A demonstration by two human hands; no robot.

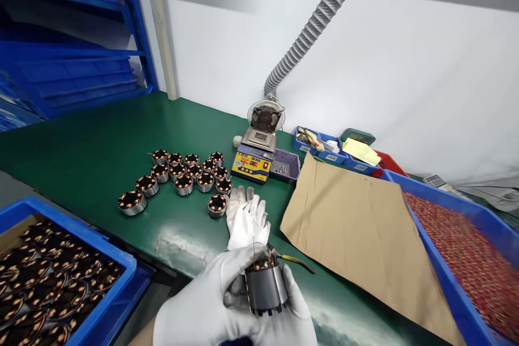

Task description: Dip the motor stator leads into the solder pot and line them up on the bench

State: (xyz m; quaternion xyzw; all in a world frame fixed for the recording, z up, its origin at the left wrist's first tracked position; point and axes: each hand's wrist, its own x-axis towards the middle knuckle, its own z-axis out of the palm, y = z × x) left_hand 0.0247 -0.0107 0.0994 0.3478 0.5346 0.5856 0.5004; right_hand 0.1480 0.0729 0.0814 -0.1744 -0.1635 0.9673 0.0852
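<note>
Above the near edge of the green worktop (pixel 121 124), the gloved left hand (pixel 206 294) and right hand (pixel 299 305) both gripped a dark stator (pixel 265 287), its copper windings (pixel 261 265) uppermost; which one bore the weight was hard to tell. Yellow-handled pliers (pixel 298 261) showed just behind it, white gloves (pixel 248 224) lay beyond, and smaller-looking stators (pixel 184 186) stood grouped farther left.

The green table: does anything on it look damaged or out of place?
Two things on the green table. Near its front edge is a pale, blotchy patch, perhaps wear or just glare; I can't tell which. The brown cardboard lies aslant beside the blue bin, its edges uneven. I see no spill.
</note>
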